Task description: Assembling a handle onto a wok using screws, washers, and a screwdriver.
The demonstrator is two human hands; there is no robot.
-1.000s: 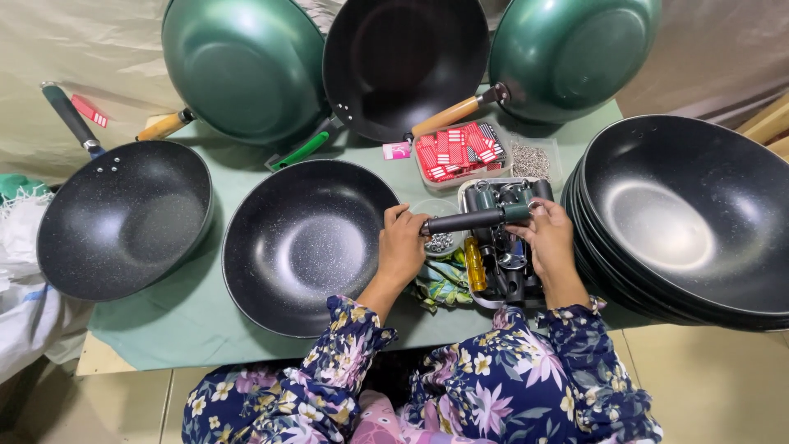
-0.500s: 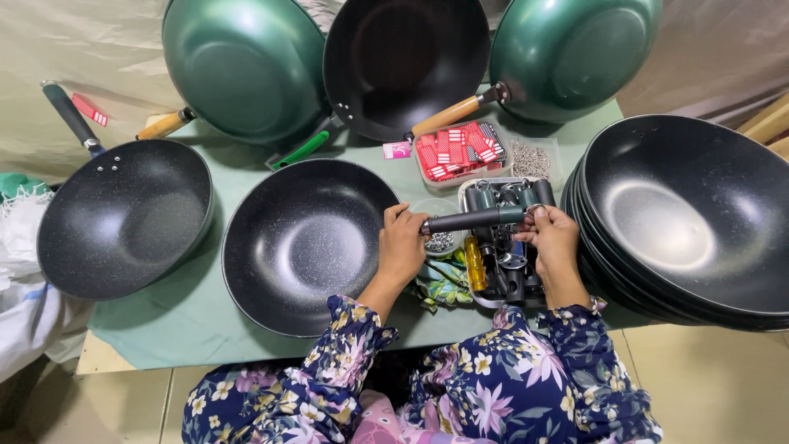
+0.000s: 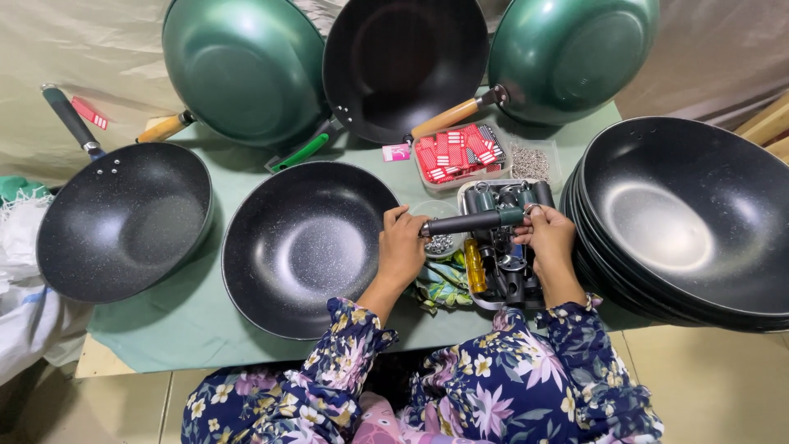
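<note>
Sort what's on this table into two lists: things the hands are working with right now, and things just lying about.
In hand:
- dark pan handle, held at either end by the left hand and right hand
- handleless black wok, beside the left hand

Lying about:
- stack of black woks
- green woks
- tray of red packets
- black pan with handle

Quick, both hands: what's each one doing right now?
Left hand: closed on the dark pan handle, at the wok rim.
Right hand: gripping the handle's far end.
</note>
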